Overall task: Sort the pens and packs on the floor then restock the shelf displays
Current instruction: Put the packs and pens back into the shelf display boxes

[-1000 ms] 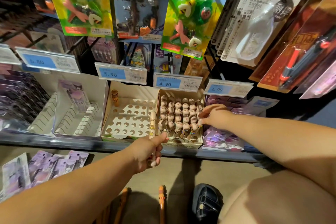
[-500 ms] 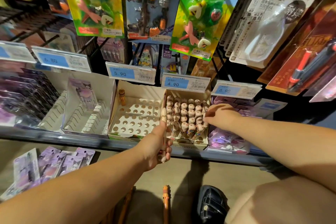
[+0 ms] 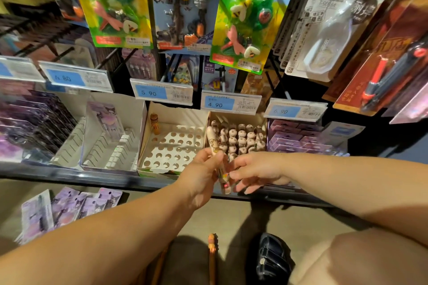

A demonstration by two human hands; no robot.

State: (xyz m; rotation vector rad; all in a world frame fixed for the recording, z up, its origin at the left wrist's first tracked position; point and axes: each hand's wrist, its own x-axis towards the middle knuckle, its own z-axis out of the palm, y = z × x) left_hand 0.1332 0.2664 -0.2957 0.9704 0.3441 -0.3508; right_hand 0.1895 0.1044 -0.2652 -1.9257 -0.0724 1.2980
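My left hand (image 3: 201,178) grips a cream cartoon pen (image 3: 214,146) upright in front of the shelf edge. My right hand (image 3: 257,172) is beside it, fingers spread, touching the pen's lower end. Behind them a brown box (image 3: 262,122) is packed with similar capped pens (image 3: 240,140). To its left a white holed tray (image 3: 176,148) holds one brown pen (image 3: 154,122) at its back left corner. Purple packs (image 3: 69,207) lie on the floor at lower left. An orange pen (image 3: 212,254) lies on the floor between my arms.
Purple packs fill the shelf boxes at left (image 3: 30,122) and right (image 3: 298,139). A white slotted display (image 3: 111,146) holds one pack. Price tags (image 3: 162,93) hang above the shelf. Toy and pen packs hang overhead (image 3: 243,16). A dark shoe (image 3: 273,259) is on the floor.
My left hand has raised the pen up and to the right. My right hand has drawn back from the brown box and come to the pen's lower end.
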